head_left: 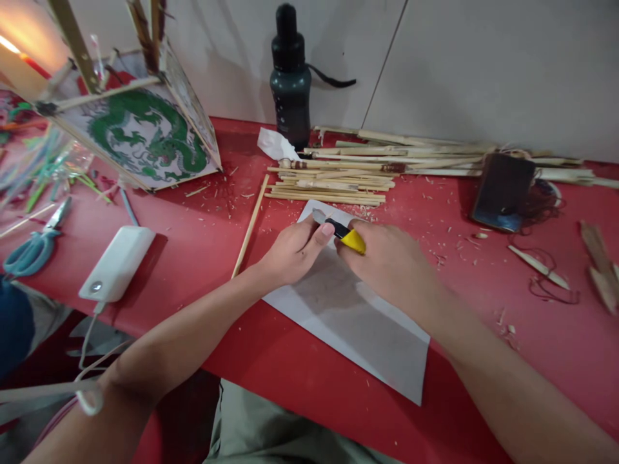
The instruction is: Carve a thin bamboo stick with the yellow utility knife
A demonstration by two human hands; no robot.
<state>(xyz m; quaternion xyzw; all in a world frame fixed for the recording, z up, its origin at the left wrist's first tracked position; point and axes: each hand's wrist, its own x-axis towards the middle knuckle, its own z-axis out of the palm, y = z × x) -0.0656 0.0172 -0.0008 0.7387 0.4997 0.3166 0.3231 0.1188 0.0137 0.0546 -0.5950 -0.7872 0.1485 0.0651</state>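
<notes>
Over on the left, scissors (33, 248) and a white power bank (117, 262) are sitting on the red table (217, 258), with a dragon-painted lantern frame (145, 132) behind them. A loose bamboo stick (250, 227) is lying next to the left hand (290, 250), which is curled loosely, thumb reaching onto the utility knife (338, 231) near its blade end. The right hand (387, 264) is wrapping tight around the knife's yellow handle — I can't tell if anything thin is pinched between the two hands. The knife is hovering just over the far corner of the gray paper sheet (348, 309), long axis running roughly left-right, blade tip pointing left and a bit away. My take: keep that thumb behind the edge, not in front — and go with shallow strokes. Further right, the bamboo strips pile (338, 183), a dark bottle (290, 84) and a phone (503, 191).
</notes>
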